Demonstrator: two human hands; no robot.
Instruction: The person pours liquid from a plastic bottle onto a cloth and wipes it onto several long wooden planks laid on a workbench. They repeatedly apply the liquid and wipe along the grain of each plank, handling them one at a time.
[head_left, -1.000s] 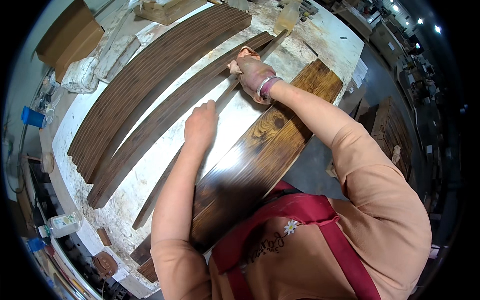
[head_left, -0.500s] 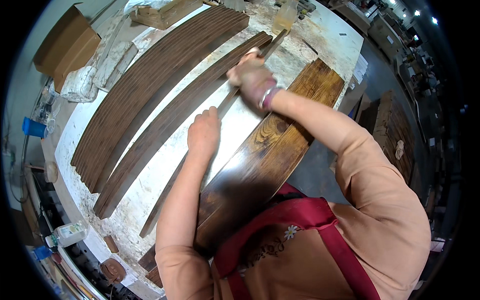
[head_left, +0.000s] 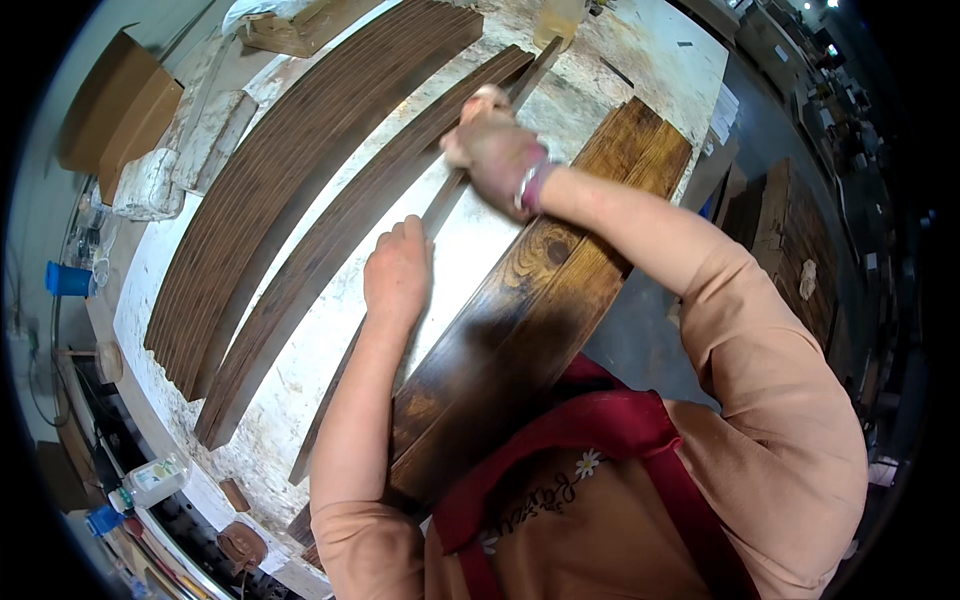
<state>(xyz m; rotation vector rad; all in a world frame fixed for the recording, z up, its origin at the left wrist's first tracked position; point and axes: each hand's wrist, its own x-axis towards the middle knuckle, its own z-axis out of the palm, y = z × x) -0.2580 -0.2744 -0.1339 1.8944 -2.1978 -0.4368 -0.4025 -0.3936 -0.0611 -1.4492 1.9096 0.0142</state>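
A long, narrow dark-brown wooden strip point(head_left: 536, 75) lies aslant on the white worktable. My left hand point(head_left: 394, 272) is closed over its middle, fingers curled on the edge. Farther up the strip, my right hand point(head_left: 502, 165) is closed and pressed down on it, smeared by motion. Whatever sits under those fingers is hidden. A purple band and a bracelet circle the right wrist. To the left runs a small group of dark strips point(head_left: 330, 235), apart from both hands. Nearer to me, glossy brown stained boards point(head_left: 520, 290) lie side by side, under my right forearm.
A wide stack of dark strips point(head_left: 300, 170) lies at the left of the white worktable point(head_left: 265, 440). Beyond it stand an open cardboard box point(head_left: 125, 110) and white-stained blocks point(head_left: 150, 185). A clear container of yellowish liquid point(head_left: 560, 22) is at the far edge; a bottle point(head_left: 158, 480) sits lower left.
The view has shifted a little. My right hand has slid slightly along the strip toward my left hand, which keeps its hold.
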